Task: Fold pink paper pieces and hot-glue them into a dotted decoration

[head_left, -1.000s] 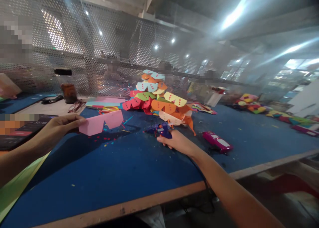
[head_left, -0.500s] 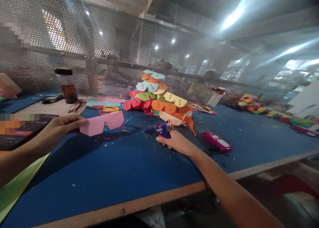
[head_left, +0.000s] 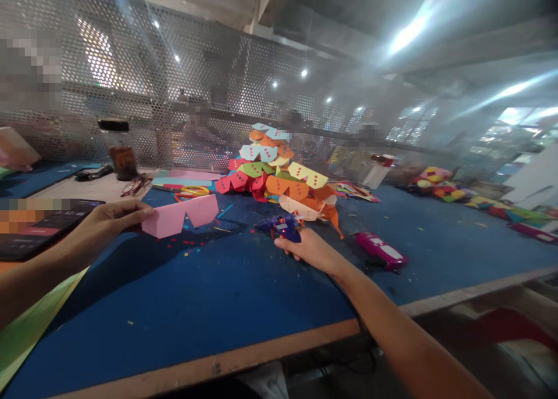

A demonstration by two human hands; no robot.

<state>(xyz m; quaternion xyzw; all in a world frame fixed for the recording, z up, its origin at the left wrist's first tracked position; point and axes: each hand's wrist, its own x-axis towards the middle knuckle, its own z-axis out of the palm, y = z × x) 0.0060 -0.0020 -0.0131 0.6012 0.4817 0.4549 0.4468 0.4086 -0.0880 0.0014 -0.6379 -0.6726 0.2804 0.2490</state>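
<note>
My left hand pinches one end of a pink folded paper piece and holds it up above the blue table. My right hand is closed round a small purple glue gun that rests low over the table, its nozzle pointing left. Just behind the gun rises a heap of folded coloured paper pieces in orange, red, green, yellow and pale blue, several marked with red dots.
A pink stapler-like tool lies right of my right hand. A dark jar stands at the back left by a perforated metal screen. A phone lies far left. Flat paper sheets and scraps lie around; the table's wooden edge is near me.
Almost nothing has changed: both hands hold their positions, with only a slight shift of the view to the right.
</note>
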